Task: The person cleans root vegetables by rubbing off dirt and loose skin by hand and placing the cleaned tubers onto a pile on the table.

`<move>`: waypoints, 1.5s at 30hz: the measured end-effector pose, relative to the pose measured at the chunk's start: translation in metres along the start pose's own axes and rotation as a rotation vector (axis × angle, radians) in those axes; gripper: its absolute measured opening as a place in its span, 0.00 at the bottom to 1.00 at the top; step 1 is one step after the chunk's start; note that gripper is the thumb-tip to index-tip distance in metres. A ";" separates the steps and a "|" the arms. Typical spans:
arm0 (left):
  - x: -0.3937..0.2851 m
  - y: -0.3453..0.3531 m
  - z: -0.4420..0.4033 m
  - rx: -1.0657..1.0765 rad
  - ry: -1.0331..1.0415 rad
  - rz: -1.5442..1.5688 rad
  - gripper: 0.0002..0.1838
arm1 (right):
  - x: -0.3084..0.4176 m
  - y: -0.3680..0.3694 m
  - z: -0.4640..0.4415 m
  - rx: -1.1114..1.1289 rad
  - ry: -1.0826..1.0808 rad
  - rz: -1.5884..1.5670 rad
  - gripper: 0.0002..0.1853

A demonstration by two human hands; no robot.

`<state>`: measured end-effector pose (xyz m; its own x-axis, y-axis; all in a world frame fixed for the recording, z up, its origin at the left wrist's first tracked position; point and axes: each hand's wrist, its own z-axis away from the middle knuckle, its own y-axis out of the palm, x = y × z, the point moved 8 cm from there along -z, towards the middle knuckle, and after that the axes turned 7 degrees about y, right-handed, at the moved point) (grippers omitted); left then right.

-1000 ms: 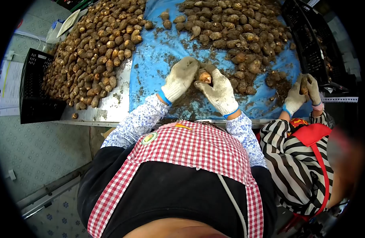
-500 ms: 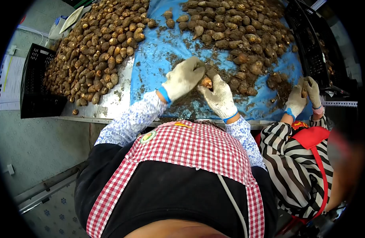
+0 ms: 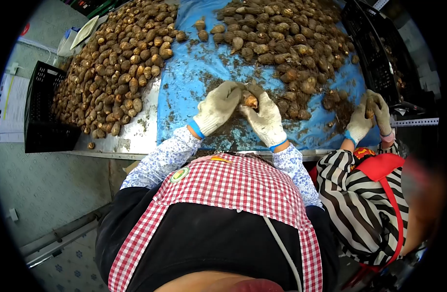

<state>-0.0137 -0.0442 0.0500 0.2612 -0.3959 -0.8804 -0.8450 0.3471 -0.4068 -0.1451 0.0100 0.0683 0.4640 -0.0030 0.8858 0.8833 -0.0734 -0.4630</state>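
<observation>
A metal table [image 3: 148, 138], partly covered by a blue sheet [image 3: 177, 104].
Brown tubers lie in a left heap [image 3: 119, 73] and a right heap [image 3: 286, 46], with dark soil [image 3: 211, 80] scattered over the sheet; a lone tuber [image 3: 90, 145] (small, roundish) rests near the front edge.

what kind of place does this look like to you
Probably a produce sorting or packing room: a metal table bears heaps of brown root vegetables, a black crate sits at its left end, and a co-worker is alongside.
</observation>
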 end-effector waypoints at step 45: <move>0.137 -0.319 0.123 -1.427 -0.298 1.663 0.18 | -0.096 -0.045 0.000 -0.116 0.251 0.810 0.29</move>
<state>0.3492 -0.1049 0.0298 -0.9205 -0.3366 -0.1985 0.0424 -0.5910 0.8055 -0.2298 0.0133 0.0038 0.9088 -0.3182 0.2700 0.2665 -0.0553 -0.9623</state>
